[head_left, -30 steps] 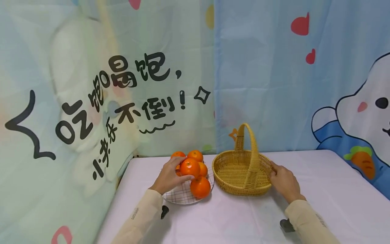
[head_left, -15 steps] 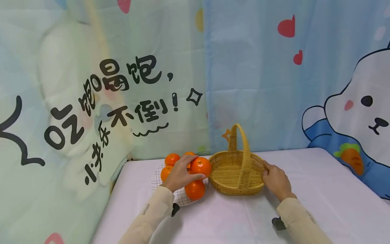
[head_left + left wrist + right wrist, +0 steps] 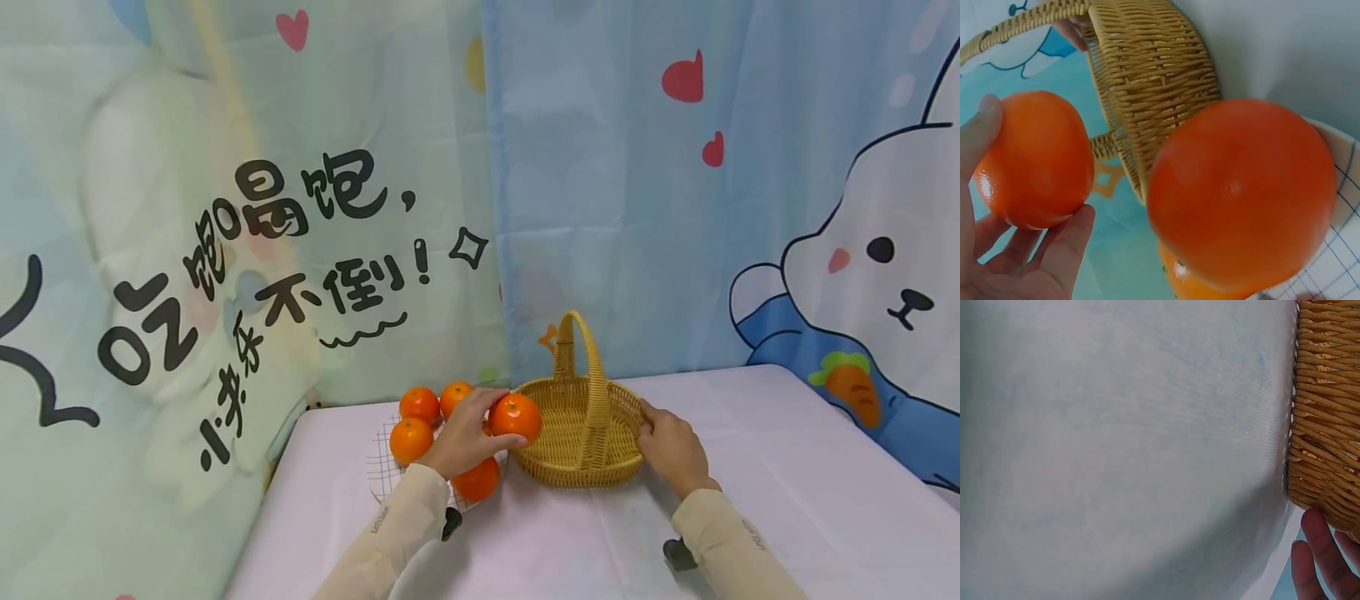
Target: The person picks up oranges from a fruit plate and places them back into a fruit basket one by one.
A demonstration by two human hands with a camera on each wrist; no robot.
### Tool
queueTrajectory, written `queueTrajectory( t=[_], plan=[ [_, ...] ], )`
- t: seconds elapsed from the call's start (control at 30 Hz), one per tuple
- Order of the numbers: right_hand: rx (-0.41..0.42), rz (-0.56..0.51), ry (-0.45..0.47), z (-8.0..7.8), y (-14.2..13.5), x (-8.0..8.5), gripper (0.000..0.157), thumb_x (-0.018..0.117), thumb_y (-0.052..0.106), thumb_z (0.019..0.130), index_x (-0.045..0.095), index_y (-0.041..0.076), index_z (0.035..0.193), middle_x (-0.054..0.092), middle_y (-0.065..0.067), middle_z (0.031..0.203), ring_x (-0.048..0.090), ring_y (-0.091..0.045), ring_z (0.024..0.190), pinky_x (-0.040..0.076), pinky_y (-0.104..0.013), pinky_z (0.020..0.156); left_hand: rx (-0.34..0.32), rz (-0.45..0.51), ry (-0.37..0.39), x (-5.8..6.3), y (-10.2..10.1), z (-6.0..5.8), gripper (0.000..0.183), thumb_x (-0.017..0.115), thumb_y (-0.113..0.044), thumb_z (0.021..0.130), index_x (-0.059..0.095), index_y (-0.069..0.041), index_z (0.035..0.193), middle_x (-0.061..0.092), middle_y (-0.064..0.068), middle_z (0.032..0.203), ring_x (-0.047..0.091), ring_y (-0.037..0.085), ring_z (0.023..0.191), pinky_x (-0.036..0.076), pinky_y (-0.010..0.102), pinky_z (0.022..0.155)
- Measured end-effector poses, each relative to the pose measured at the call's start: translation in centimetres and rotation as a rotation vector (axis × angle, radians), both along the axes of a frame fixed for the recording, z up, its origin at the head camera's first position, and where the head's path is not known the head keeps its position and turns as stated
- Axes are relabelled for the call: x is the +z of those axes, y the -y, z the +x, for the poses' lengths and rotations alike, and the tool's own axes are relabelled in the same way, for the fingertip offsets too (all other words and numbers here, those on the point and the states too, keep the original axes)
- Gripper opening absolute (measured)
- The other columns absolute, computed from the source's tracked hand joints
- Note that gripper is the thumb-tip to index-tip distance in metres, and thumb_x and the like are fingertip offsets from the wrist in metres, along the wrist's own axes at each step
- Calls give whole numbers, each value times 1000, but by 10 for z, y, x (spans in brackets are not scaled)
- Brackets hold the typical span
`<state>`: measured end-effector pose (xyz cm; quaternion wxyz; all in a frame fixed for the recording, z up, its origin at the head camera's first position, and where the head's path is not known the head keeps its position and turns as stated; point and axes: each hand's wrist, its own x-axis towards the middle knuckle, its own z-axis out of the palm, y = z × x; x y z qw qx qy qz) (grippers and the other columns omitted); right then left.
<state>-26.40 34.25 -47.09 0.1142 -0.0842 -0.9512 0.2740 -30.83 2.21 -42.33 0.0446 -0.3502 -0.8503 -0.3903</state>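
My left hand (image 3: 467, 440) grips an orange (image 3: 517, 418) between thumb and fingers, at the left rim of the yellow wicker basket (image 3: 573, 473). In the left wrist view, the held orange (image 3: 1038, 162) appears beside the basket's woven side (image 3: 1160, 69). Below and left of that hand, several other oranges (image 3: 411, 440) sit on a white plate with a dark grid pattern (image 3: 382, 457). One large orange (image 3: 1241, 194) fills the middle of the left wrist view. My right hand (image 3: 675, 446) holds the basket's right rim; its fingertips (image 3: 1315, 525) touch the weave.
The basket's tall arched handle (image 3: 595, 367) rises over its middle. A pale cloth covers the table (image 3: 585, 550). Behind stands a printed curtain (image 3: 600, 167) with lettering and a cartoon animal, close to the table's back edge.
My left hand has lifted an orange from the plate's pile and carried it right to the basket's rim. The right hand keeps its hold on the basket. The head view has shifted slightly.
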Motion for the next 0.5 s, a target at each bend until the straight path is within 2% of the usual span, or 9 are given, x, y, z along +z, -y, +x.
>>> queueTrajectory(
  t=[0.17,0.5],
  plan=[
    [-2,9,-5,2,0,1,50,42,8,95,40,-10,142,57,-33,121,51,-24,70,41,-32,54,-17,-11,7,-1,-9,2,74,77,-46,81,50,-13,142,51,0,135,54,19,117,51,37,94],
    [-9,33,-6,-1,-1,0,50,42,9,95,41,-8,143,54,-34,126,54,-29,80,45,-37,63,-39,-41,17,-10,-26,-5,74,77,-45,82,50,-11,141,50,4,138,53,20,118,51,37,93]
  ],
)
